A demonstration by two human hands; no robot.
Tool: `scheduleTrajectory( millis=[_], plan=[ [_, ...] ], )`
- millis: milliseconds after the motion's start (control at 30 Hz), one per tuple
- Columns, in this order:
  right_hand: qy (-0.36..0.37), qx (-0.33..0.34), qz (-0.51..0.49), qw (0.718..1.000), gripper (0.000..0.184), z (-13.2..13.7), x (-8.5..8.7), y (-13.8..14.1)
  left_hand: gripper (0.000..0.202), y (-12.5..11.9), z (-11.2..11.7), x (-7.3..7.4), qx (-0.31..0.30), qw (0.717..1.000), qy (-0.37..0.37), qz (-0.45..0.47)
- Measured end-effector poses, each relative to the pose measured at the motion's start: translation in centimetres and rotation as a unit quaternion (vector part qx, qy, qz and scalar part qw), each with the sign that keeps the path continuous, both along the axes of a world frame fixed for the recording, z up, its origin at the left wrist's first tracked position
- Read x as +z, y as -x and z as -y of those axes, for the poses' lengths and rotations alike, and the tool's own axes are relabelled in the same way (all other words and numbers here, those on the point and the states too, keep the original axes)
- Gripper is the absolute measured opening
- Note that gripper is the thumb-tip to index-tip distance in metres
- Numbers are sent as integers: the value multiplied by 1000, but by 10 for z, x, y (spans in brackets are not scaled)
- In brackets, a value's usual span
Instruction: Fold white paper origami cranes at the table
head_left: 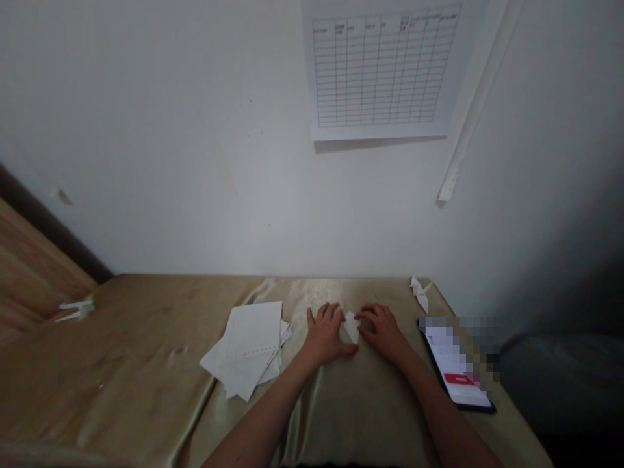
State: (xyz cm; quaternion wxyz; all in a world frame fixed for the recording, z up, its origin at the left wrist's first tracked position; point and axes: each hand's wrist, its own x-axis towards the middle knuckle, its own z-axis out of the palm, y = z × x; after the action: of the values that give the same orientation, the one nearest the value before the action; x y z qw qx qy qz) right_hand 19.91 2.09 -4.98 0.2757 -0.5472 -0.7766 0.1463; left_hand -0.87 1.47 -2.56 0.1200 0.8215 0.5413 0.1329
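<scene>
A small white folded paper piece (351, 326) lies on the gold satin tablecloth (146, 364) between my two hands. My left hand (325, 337) rests flat on the cloth with its fingers spread, its thumb and fingertips touching the paper's left side. My right hand (381, 328) has its fingers curled and pressed down on the paper's right edge. Both forearms reach in from the bottom of the view.
A loose stack of white sheets (251, 348) lies left of my hands. A folded paper crane (420, 292) sits at the far right corner. A phone (458, 367) with a lit screen lies to the right. A printed table sheet (383, 68) hangs on the wall.
</scene>
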Motion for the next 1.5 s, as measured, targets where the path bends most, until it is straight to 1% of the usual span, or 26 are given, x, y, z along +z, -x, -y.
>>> scheduleTrajectory(
  millis=[100,200,300,433,633,867,1067,1200,1500],
  plan=[
    [3,-4,1,1000,29,1,1,1,72,2,0,-1,-15,1000,-8,5],
    [-1,-4,-2,1000,29,1,1,2,69,5,-2,0,-16,1000,-2,18],
    [-5,-13,-6,1000,28,2,1,2,62,9,-6,1,-21,999,-1,37],
    [-11,-12,-11,1000,25,2,1,1,50,15,-11,-2,-33,997,-19,61],
    [-23,-14,-11,1000,17,2,0,1,22,16,-15,-5,-21,996,-29,79],
    [-44,-24,-7,999,13,-1,-6,4,11,13,-16,-3,0,995,-36,93],
    [-59,-33,-18,998,14,0,-2,7,11,10,-18,1,23,995,-26,89],
    [-56,-40,-10,998,13,0,1,8,13,8,-18,4,25,997,-15,78],
    [-36,-47,7,998,13,-2,1,6,21,7,-15,2,23,998,-7,55]
  ],
)
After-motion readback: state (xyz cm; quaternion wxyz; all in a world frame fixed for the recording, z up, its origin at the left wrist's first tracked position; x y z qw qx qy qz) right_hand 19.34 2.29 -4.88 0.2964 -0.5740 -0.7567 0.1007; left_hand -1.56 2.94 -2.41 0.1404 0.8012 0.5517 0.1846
